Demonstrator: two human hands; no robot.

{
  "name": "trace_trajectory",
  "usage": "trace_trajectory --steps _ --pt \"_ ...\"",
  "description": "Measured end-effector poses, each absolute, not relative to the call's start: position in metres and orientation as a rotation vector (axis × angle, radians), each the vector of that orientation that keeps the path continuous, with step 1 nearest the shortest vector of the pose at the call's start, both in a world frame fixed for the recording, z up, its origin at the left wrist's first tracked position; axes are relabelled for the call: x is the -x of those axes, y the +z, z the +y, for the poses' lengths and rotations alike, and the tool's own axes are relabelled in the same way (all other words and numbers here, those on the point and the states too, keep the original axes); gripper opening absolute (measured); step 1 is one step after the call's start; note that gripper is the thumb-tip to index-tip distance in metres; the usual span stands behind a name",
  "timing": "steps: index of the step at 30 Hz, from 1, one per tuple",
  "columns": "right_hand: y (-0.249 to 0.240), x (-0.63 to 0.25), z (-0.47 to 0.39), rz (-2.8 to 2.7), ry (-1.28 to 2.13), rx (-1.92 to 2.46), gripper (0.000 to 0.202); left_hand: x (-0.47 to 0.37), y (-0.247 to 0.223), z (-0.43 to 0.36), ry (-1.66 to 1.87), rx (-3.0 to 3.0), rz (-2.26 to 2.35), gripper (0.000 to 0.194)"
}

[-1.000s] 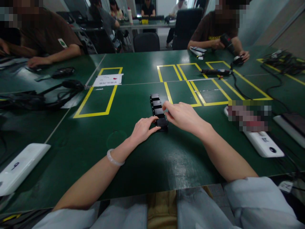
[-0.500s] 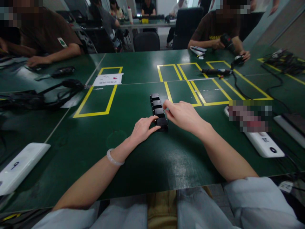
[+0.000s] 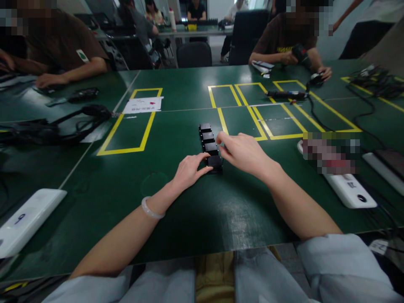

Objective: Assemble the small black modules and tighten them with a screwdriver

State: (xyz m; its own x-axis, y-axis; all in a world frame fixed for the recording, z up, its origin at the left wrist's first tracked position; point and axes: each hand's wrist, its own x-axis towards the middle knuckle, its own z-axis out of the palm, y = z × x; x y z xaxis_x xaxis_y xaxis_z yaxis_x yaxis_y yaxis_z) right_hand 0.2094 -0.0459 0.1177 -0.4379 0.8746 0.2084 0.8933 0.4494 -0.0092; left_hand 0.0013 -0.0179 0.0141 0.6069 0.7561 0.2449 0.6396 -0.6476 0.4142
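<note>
Several small black blocks stand in a row on the green table [image 3: 176,210], running away from me. My left hand [image 3: 190,171] has its thumb and fingers closed on the nearest black block [image 3: 214,163] from the left side. Beside the row on the right is my right hand [image 3: 241,153], fingers curled and bent together, close to the second block [image 3: 210,148]. Whether its fingertips hold something small is hidden. The farthest block [image 3: 205,127] is untouched.
White devices lie at the left [image 3: 31,219] and right [image 3: 350,189]. Yellow tape rectangles [image 3: 126,150] mark the table beyond the blocks. A black strap bundle [image 3: 63,126] lies left, a black tool [image 3: 287,95] and cables farther right. People sit across the table.
Both of my hands and the blocks are almost unmoved. In the background at the upper right, a person has shifted.
</note>
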Motion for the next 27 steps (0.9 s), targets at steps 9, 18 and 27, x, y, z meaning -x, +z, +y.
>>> trace_trajectory --steps 9,18,27 --pt "0.1162 -0.2097 -0.0439 -2.518 -0.186 1.589 0.031 -0.0008 0.0077 -0.0158 0.634 -2.592 1.140 0.044" --pt "0.1133 -0.2118 -0.0427 -2.487 -0.169 1.558 0.029 -0.0010 0.0092 -0.0169 0.646 -2.574 1.135 0.044" --pt "0.1151 -0.2121 -0.0448 -2.474 -0.167 1.532 0.025 -0.0012 0.0077 -0.0157 0.659 -2.572 1.132 0.044"
